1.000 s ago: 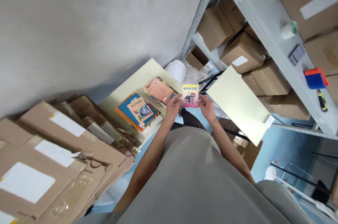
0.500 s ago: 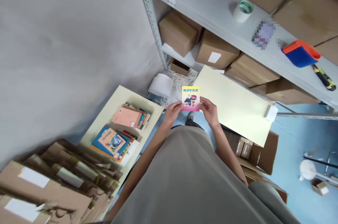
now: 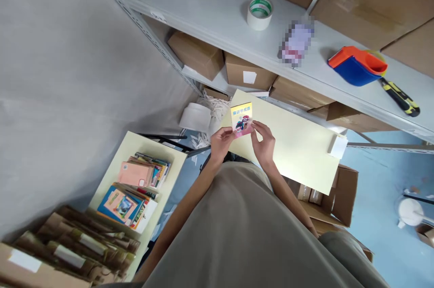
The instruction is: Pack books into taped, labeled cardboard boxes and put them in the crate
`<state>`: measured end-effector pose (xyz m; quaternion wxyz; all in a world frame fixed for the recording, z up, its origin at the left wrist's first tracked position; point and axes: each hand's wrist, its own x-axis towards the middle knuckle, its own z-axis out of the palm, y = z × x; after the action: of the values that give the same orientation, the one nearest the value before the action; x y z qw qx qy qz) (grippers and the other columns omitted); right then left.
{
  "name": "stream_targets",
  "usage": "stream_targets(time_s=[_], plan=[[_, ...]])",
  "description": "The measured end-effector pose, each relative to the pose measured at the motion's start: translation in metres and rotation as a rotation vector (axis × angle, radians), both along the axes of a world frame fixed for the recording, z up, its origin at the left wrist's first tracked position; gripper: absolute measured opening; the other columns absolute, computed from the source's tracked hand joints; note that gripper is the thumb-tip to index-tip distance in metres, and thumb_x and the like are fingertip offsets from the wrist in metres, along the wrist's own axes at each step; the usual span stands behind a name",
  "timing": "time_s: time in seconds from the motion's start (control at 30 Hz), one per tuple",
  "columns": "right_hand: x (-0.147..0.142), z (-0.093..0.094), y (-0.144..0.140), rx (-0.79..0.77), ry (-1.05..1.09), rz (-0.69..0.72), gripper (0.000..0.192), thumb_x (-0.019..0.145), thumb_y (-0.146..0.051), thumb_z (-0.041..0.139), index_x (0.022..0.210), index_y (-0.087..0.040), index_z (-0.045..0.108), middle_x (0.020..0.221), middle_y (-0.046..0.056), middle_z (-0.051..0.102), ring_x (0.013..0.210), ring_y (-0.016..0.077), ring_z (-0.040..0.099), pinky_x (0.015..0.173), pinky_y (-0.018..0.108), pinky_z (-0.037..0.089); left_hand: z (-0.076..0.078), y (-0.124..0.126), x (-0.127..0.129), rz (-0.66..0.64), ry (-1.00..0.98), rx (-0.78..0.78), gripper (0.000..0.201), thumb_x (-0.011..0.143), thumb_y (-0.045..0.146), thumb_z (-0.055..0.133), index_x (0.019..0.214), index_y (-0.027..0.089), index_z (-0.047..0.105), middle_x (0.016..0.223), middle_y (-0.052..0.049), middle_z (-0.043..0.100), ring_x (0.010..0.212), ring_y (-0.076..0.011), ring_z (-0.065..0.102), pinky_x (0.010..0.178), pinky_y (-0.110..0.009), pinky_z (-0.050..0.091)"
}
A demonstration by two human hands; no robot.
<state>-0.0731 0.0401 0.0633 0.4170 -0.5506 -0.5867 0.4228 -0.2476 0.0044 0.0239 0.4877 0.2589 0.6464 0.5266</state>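
– Over the pale-yellow rectangular tabletop (image 3: 298, 148), what is held, and how?

– A small, squarish yellow-and-pink paper booklet (image 3: 242, 118) printed with cartoon figures, cover facing up, slightly askew. The left hand (image 3: 221, 144) pinches its lower left corner between thumb and fingers; the right hand (image 3: 264, 144) pinches the lower right edge likewise.

– How does it handle?

– Probably light, thin and flexible. The cover may be smooth enough to slip under a loose grip; corners likely crease under a hard one. Page count cannot be told.

– Where is it gripped best?

– By opposite side edges, with even, gentle pressure.
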Motion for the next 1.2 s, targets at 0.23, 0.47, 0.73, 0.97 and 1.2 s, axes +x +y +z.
stream_targets(time_s=[0.23, 0.47, 0.73, 0.97, 1.2], plan=[[-0.02, 0.012, 0.002, -0.096, 0.053, -0.055, 0.053, 0.098, -0.065, 0.083, 0.135, -0.028, 0.081, 0.141, 0.013, 0.081, 0.128, 0.0333, 0.079, 0.12, 0.055, 0.065, 0.032, 0.006, 0.033, -0.061, 0.067, 0.148, 0.037, 0.086, 0.056, 0.094, 0.101, 0.023, 0.089, 0.128, -0.011, 0.088, 0.118, -0.0331, 0.085, 0.115, -0.053, 0.067], [0.005, 0.006, 0.015, -0.166, 0.174, -0.133, 0.045, 0.098, -0.064, 0.079, 0.12, -0.024, 0.081, 0.115, 0.011, 0.087, 0.106, 0.0301, 0.085, 0.097, 0.048, 0.073, 0.045, 0.011, 0.041, -0.17, 0.154, 0.272, 0.031, 0.097, 0.05, 0.087, 0.116, 0.026, 0.091, 0.141, -0.011, 0.084, 0.136, -0.0318, 0.078, 0.126, -0.051, 0.059], [0.036, -0.01, 0.021, -0.2, 0.31, -0.101, 0.053, 0.091, -0.065, 0.085, 0.121, -0.022, 0.083, 0.122, 0.012, 0.088, 0.107, 0.0287, 0.084, 0.089, 0.043, 0.071, 0.014, 0.017, 0.018, -0.151, -0.107, 0.023, 0.059, 0.09, 0.071, 0.088, 0.116, 0.018, 0.087, 0.126, -0.014, 0.087, 0.127, -0.0372, 0.081, 0.114, -0.05, 0.064], [0.04, -0.021, 0.013, -0.22, 0.299, -0.08, 0.057, 0.093, -0.069, 0.084, 0.126, -0.022, 0.083, 0.122, 0.012, 0.089, 0.107, 0.0291, 0.083, 0.089, 0.045, 0.072, 0.009, 0.003, 0.022, -0.057, -0.092, 0.047, 0.057, 0.081, 0.065, 0.096, 0.113, 0.018, 0.091, 0.115, -0.01, 0.089, 0.114, -0.034, 0.083, 0.105, -0.048, 0.067], [0.032, -0.007, 0.006, -0.073, 0.189, -0.117, 0.045, 0.104, -0.062, 0.076, 0.133, -0.028, 0.084, 0.151, 0.011, 0.08, 0.137, 0.0308, 0.078, 0.114, 0.051, 0.069, 0.016, -0.001, 0.028, 0.048, 0.004, 0.141, 0.051, 0.082, 0.063, 0.097, 0.11, 0.021, 0.093, 0.113, -0.008, 0.09, 0.111, -0.032, 0.084, 0.105, -0.047, 0.069]])
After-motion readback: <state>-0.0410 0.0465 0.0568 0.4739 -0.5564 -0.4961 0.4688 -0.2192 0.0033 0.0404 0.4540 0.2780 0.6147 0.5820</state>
